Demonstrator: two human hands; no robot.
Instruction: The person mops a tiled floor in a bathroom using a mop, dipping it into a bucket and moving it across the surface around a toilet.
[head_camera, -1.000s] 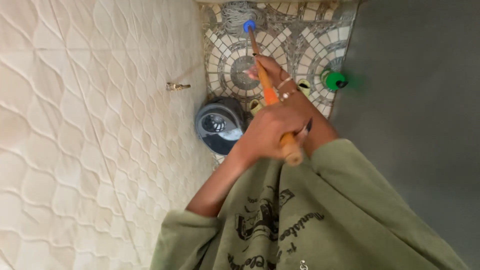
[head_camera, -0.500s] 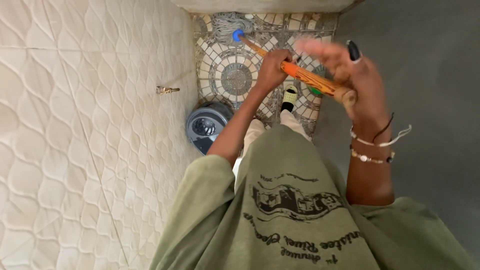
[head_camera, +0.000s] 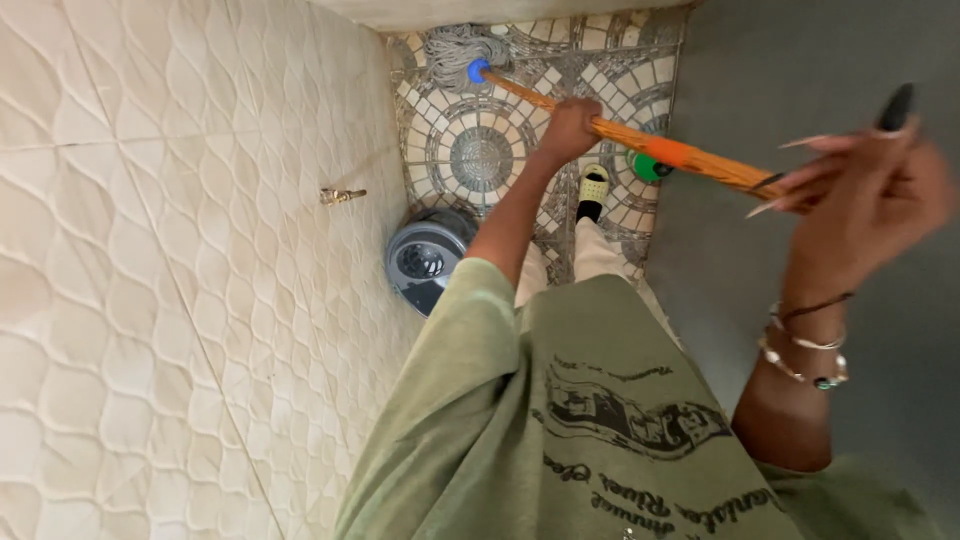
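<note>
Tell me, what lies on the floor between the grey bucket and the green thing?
In the head view, between the grey bucket and the green thing stands the person's foot in a pale sandal on patterned tiles.
</note>
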